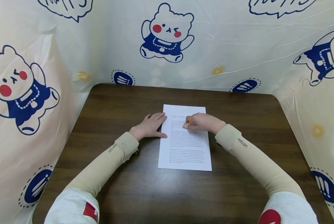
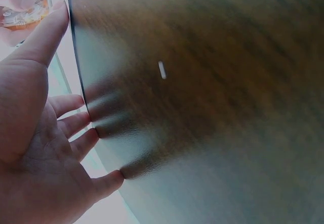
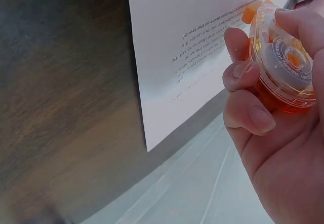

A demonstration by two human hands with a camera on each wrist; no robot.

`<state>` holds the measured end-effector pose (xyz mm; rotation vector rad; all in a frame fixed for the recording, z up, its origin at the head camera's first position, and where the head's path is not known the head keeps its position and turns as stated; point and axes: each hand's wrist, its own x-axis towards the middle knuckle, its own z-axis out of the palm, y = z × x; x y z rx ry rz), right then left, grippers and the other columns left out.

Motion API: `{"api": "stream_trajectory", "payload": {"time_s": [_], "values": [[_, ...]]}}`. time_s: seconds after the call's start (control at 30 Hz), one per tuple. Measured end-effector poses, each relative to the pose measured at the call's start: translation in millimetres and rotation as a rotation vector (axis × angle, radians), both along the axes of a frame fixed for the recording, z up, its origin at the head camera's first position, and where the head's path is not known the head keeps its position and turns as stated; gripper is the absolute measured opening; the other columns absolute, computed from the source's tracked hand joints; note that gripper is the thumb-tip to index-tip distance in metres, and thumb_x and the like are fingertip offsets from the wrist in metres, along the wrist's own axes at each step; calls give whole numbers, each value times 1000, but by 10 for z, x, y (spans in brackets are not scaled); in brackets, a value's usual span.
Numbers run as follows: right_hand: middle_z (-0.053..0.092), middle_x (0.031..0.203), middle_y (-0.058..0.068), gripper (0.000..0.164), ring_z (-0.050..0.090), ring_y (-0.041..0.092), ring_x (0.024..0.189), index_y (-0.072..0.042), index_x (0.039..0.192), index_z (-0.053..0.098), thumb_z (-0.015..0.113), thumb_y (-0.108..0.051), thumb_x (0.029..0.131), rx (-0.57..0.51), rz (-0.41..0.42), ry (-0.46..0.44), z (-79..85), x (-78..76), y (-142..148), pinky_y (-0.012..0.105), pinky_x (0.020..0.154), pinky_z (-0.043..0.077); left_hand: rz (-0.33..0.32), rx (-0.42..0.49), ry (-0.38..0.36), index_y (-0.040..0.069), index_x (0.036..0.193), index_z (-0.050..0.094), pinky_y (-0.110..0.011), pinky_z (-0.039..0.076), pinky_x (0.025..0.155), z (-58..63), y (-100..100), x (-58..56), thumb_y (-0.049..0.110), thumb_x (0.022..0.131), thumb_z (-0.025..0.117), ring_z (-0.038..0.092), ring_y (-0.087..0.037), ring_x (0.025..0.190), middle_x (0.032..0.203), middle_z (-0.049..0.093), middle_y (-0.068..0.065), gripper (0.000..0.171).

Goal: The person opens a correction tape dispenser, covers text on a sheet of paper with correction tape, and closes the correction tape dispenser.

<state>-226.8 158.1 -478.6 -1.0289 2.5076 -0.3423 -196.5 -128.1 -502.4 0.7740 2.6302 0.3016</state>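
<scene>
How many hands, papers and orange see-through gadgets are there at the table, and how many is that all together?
Hands: 2, the left hand and the right hand
Papers: 1, the printed sheet
Orange see-through gadgets: 1, the orange gadget in the right hand
Total: 4

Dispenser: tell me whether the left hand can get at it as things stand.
Likely yes: between the left hand and the dispenser lies only flat paper, though the right hand grips the dispenser and covers part of it.
</scene>
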Motion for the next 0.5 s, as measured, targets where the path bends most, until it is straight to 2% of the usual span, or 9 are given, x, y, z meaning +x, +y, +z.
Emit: {"api": "stream_trajectory", "payload": {"time_s": [0.5], "values": [[70,92,0,14,57,16,75,-11,112,71,70,-21,102,47,5,22,3,49,-18,30,73,48,7,-11,-2,6,165,27,-67,13,123,-12,8,-8,62,92,71,17,-34,159,173,19,-14,102]]}}
